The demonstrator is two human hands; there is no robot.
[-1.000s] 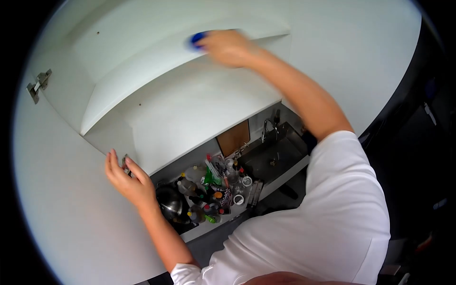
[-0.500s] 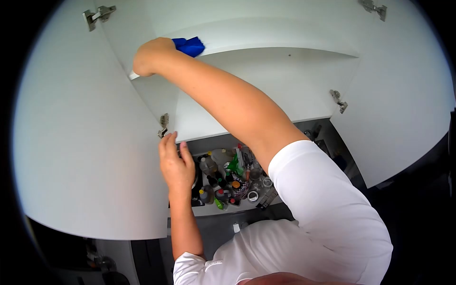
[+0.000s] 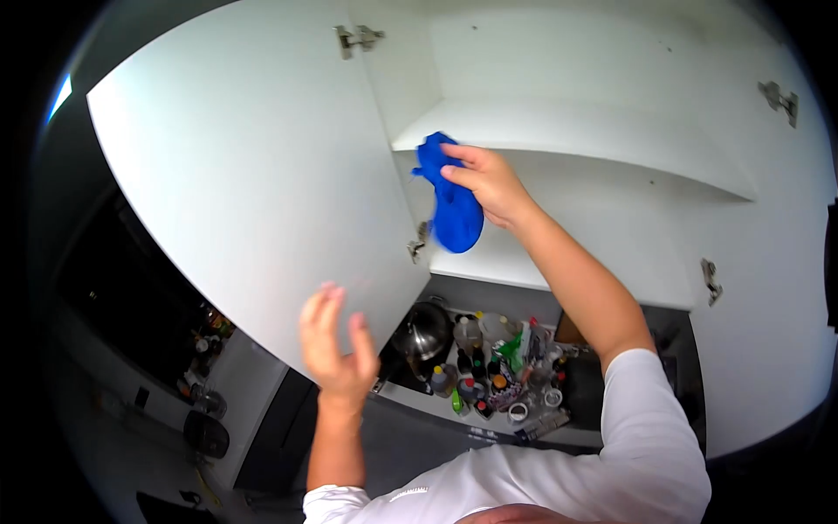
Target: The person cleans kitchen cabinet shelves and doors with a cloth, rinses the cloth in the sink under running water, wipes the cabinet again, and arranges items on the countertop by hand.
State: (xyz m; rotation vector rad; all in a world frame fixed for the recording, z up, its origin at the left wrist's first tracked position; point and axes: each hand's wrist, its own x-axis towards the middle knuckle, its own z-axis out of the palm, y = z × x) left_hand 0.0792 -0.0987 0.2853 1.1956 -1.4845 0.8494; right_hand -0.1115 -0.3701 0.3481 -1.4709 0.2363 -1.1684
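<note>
While left hand (image 3: 336,345) braces lower edge of open cabinet door (image 3: 253,183), fingers spread flat, grasping nothing, right hand (image 3: 489,179) pinches blue cloth (image 3: 454,205), hanging below fingertips before shelf (image 3: 559,131). Advice: steady door, bunch cloth, wipe shelf edge to back. Cluttered counter (image 3: 489,375) beneath; no readable labels.

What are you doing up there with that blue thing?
A person is reaching up into an open white wall cupboard. The right hand holds a blue cloth in front of the edge of the shelf inside; the cloth hangs down from the fingers. The left hand rests flat on the lower edge of the open cupboard door. Far below, a counter is crowded with bottles and a metal pot.
</note>
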